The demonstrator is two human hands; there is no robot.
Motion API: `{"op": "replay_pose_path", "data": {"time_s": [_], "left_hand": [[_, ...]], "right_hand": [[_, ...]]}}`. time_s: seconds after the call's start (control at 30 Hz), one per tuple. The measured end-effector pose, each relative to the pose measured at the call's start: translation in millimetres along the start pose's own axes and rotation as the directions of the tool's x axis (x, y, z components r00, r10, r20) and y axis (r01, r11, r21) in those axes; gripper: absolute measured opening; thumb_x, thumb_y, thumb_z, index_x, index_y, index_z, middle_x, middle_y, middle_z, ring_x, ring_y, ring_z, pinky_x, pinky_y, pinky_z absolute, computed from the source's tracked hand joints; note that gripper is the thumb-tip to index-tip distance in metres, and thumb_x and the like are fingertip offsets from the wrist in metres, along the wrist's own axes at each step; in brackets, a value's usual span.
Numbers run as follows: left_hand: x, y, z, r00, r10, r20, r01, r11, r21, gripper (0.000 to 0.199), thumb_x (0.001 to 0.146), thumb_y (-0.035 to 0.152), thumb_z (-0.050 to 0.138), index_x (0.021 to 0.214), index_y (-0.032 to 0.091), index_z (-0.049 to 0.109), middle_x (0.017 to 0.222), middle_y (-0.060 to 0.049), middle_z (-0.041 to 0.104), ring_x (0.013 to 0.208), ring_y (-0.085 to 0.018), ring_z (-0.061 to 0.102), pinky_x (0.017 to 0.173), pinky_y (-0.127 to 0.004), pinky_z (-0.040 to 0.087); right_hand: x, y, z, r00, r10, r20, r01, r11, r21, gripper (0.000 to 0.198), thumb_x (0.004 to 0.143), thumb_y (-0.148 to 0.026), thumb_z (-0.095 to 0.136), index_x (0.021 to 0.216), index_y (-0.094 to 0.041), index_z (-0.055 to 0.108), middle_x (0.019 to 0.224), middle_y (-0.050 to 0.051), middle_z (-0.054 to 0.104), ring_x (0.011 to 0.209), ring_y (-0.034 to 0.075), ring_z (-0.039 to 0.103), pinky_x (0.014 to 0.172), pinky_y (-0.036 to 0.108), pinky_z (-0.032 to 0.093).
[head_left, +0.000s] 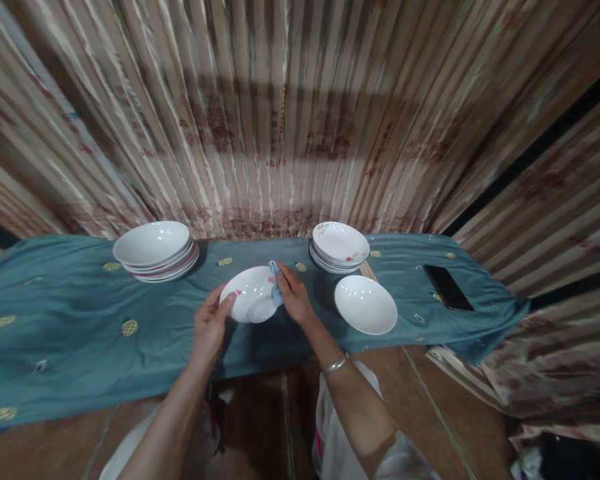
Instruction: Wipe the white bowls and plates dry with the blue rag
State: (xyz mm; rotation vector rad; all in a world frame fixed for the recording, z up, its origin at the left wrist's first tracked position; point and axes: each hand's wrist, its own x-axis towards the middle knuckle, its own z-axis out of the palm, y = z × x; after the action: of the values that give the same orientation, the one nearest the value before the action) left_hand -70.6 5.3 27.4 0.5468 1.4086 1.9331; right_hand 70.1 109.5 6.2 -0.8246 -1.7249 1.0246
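**Holding a bowl (247,285) over the table (90,307)**

Pinching the bowl's left rim between thumb and fingers of the left hand (213,319). Gripping a blue cloth (277,290) in the bent fingers of the right hand (293,293), pressing it against the right rim. Setting the bowl's long axis crosswise, directly between the hands, with neither nearer; turning its underside toward the body. Facing a left stack (153,247) and a right stack (339,245) beyond, with a second bowl (365,305) and a phone (448,288) rightward.

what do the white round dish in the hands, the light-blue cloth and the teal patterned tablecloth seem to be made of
White round dish: probably glazed ceramic, glossy with bright highlights; opal glass is possible. Light-blue cloth: seemingly soft, matte textile, crumpled; fibre unclear. Teal patterned tablecloth: likely thin fabric, slight sheen, wrinkled and draping.
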Motion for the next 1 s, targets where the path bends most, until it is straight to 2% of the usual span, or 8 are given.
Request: {"op": "replay_pose_path", "data": {"time_s": [0.17,0.3,0.43,0.57,0.73,0.83,1.0], "left_hand": [[-2.6,3.7,0.1,1.0,0.002,0.003,-0.002,1.0,0.018,0.051,0.049,0.044,0.084,0.09,0.015,0.073,0.083,-0.005,0.073,0.071,-0.015,0.061,0.068,-0.026,0.047],[-4.0,2.7,-1.5,0.999,-0.022,0.028,0.021,0.999,0.027,0.045,0.051,0.046,0.083,0.08,0.014,0.072,0.07,-0.004,0.071,0.059,-0.013,0.057,0.058,-0.023,0.043],[-4.3,3.1,-2.7,0.996,-0.077,0.039,0.077,0.997,-0.01,0.041,0.052,0.046,0.083,0.072,0.013,0.071,0.062,-0.003,0.068,0.054,-0.012,0.055,0.055,-0.023,0.041],[-5.2,7.0,-2.2,0.994,-0.109,0.026,0.11,0.991,-0.072,0.042,0.05,0.044,0.084,0.075,0.012,0.072,0.062,-0.004,0.069,0.055,-0.013,0.057,0.057,-0.024,0.043],[-6.2,9.0,-2.5,0.993,-0.116,0.018,0.117,0.989,-0.086,0.045,0.049,0.043,0.085,0.078,0.011,0.072,0.065,-0.006,0.071,0.055,-0.014,0.059,0.056,-0.025,0.043],[-6.4,7.7,-2.2,0.993,-0.112,0.028,0.114,0.99,-0.085,0.046,0.05,0.043,0.085,0.08,0.011,0.073,0.066,-0.006,0.071,0.056,-0.015,0.06,0.056,-0.025,0.043],[-6.6,4.8,-0.4,0.992,-0.116,0.044,0.12,0.988,-0.096,0.046,0.05,0.042,0.085,0.08,0.011,0.073,0.067,-0.006,0.072,0.057,-0.015,0.061,0.058,-0.025,0.045]], "right_hand": [[-13.5,-11.8,-1.5,0.993,-0.095,0.068,0.102,0.988,-0.119,0.049,0.097,-0.044,0.033,0.139,-0.024,0.047,0.148,0.003,0.042,0.141,0.018,0.032,0.119,0.039,0.023],[-17.6,-11.7,2.4,0.993,-0.078,0.094,0.086,0.993,-0.081,0.051,0.097,-0.046,0.03,0.142,-0.024,0.043,0.151,0.003,0.038,0.143,0.016,0.028,0.12,0.039,0.02],[-15.2,3.0,14.1,0.997,0.07,0.024,-0.071,0.996,0.051,0.061,0.093,-0.056,0.031,0.139,-0.019,0.048,0.146,0.006,0.045,0.138,0.018,0.037,0.119,0.038,0.023],[-13.7,21.2,27.0,0.962,0.272,-0.015,-0.264,0.946,0.188,0.07,0.086,-0.066,0.037,0.134,-0.018,0.053,0.141,0.007,0.052,0.134,0.021,0.043,0.117,0.038,0.027],[-11.5,29.5,33.1,0.937,0.348,-0.015,-0.329,0.898,0.293,0.067,0.082,-0.068,0.045,0.128,-0.022,0.059,0.138,0.004,0.055,0.134,0.021,0.044,0.117,0.039,0.026],[-5.6,23.2,31.2,0.945,0.326,-0.011,-0.311,0.912,0.266,0.064,0.083,-0.065,0.045,0.128,-0.022,0.059,0.138,0.003,0.055,0.133,0.021,0.044,0.117,0.038,0.026],[4.1,0.6,26.9,0.996,0.086,0.008,-0.086,0.99,0.11,0.051,0.091,-0.052,0.039,0.129,-0.024,0.058,0.141,0.002,0.052,0.134,0.018,0.042,0.118,0.037,0.023]]}}
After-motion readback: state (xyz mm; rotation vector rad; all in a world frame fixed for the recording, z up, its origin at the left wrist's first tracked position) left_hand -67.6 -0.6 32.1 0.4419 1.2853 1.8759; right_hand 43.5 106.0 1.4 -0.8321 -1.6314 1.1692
